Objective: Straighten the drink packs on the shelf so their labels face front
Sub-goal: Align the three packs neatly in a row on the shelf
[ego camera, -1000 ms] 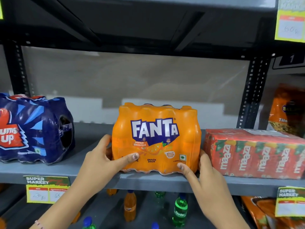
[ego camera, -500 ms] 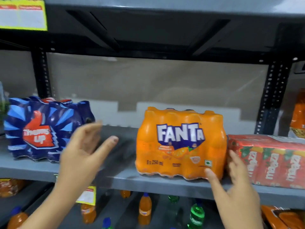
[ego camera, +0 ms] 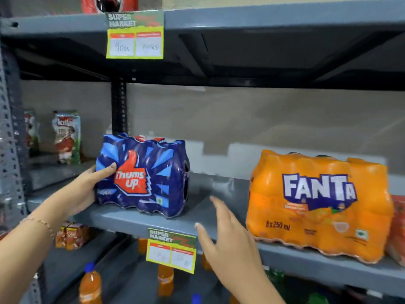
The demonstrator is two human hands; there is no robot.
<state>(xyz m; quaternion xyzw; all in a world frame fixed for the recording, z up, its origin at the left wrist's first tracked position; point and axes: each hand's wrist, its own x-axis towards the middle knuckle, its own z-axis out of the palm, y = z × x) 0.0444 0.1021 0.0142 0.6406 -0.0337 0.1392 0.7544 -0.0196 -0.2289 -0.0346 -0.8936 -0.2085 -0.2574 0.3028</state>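
A blue Thums Up pack [ego camera: 149, 174] stands on the grey shelf [ego camera: 214, 194], turned a little so its right end shows. My left hand [ego camera: 87, 189] grips its left end, thumb across the front label. An orange Fanta pack [ego camera: 317, 205] stands further right with its label facing front. My right hand [ego camera: 228, 233] hovers with fingers apart in front of the shelf edge, between the two packs, touching neither. The edge of a red Maaza pack [ego camera: 397, 229] shows at the far right.
A yellow price tag [ego camera: 172, 249] hangs on the shelf edge below the gap. Another price tag [ego camera: 134, 35] hangs on the shelf above. Snack bags [ego camera: 66, 137] stand at the far left. Small orange bottles [ego camera: 91, 284] fill the lower shelf.
Both hands left the Fanta pack. My left hand swung left and took hold of the Thums Up pack. My right hand moved left into the gap. The view shifted left.
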